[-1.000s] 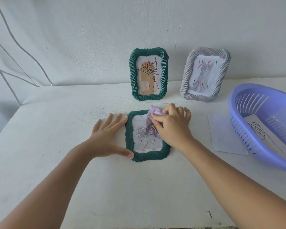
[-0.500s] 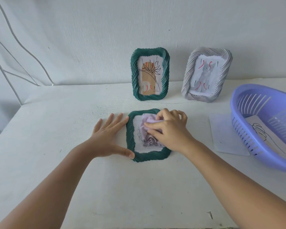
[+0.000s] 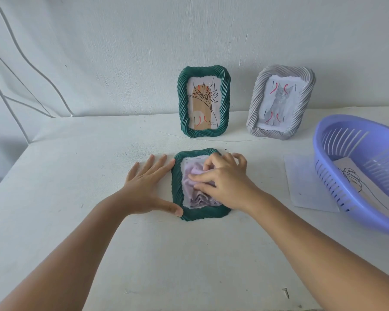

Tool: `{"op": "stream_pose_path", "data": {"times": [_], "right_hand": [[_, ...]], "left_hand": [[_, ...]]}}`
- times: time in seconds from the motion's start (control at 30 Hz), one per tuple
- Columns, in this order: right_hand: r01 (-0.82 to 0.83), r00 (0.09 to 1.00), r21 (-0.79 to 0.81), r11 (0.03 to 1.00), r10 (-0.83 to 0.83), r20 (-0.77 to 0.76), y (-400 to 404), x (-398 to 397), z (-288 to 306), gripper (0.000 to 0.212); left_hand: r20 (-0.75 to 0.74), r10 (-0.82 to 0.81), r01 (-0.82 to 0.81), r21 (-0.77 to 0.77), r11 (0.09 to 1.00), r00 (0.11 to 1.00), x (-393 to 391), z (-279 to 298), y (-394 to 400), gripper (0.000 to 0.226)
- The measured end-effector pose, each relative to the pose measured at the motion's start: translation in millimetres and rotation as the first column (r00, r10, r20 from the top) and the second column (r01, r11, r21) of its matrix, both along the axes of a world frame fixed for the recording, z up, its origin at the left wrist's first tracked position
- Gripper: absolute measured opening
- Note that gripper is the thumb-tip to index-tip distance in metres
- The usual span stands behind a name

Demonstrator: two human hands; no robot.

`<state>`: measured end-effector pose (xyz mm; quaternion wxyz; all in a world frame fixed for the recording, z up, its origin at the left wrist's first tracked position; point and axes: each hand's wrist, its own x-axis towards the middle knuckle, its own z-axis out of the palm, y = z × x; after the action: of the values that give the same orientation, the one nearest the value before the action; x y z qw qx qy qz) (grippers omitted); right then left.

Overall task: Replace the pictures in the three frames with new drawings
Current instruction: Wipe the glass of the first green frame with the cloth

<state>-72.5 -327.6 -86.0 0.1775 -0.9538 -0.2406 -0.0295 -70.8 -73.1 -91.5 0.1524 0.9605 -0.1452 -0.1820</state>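
Note:
A dark green twisted frame (image 3: 177,182) lies flat on the white table. My left hand (image 3: 148,187) rests flat against its left edge, thumb at the lower corner. My right hand (image 3: 222,182) presses a crumpled lilac cloth (image 3: 195,189) onto the frame's glass, thumb and fingers curled round the cloth. The cloth hides most of the picture. Against the wall a second green frame (image 3: 203,101) stands upright with a plant drawing, and beside it a grey frame (image 3: 280,102) with a cat picture.
A lilac plastic basket (image 3: 323,140) sits at the right edge with a line drawing (image 3: 355,182) inside. A white sheet (image 3: 305,185) lies on the table left of the basket. A small screw (image 3: 286,292) lies near the front edge. White cables (image 3: 20,70) run down the wall at left.
My right hand has dragged the cloth from the frame's upper right corner down and left across the glass, covering the picture. My left hand has stayed in place.

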Motion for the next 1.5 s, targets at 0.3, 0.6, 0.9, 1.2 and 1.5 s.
{"op": "stream_pose_path", "data": {"times": [0.3, 0.6, 0.9, 1.2, 1.5], "right_hand": [[-0.016, 1.0, -0.045, 0.999, 0.017, 0.014, -29, 4, 6, 0.042], [-0.173, 0.984, -0.003, 0.985, 0.172, -0.053, -17, -9, 3, 0.062], [0.076, 0.996, 0.002, 0.997, -0.076, 0.052, -9, 7, 1, 0.044], [-0.009, 1.0, -0.056, 0.998, 0.01, 0.018, -48, 3, 6, 0.043], [-0.099, 0.99, -0.003, 0.995, 0.098, -0.103, -39, -9, 9, 0.051]], "left_hand": [[0.002, -0.004, 0.004, 0.004, 1.0, 1.0, 0, -1, 1, 0.141], [0.003, -0.003, 0.003, 0.011, 1.0, 1.0, 1, -1, 1, 0.142], [-0.002, -0.002, 0.002, 0.001, 1.0, 1.0, 0, 1, -1, 0.142], [0.003, -0.002, 0.002, 0.001, 1.0, 1.0, -1, 1, 0, 0.142], [0.001, 0.005, -0.005, -0.014, 1.0, 1.0, -1, 1, 0, 0.142]]}}
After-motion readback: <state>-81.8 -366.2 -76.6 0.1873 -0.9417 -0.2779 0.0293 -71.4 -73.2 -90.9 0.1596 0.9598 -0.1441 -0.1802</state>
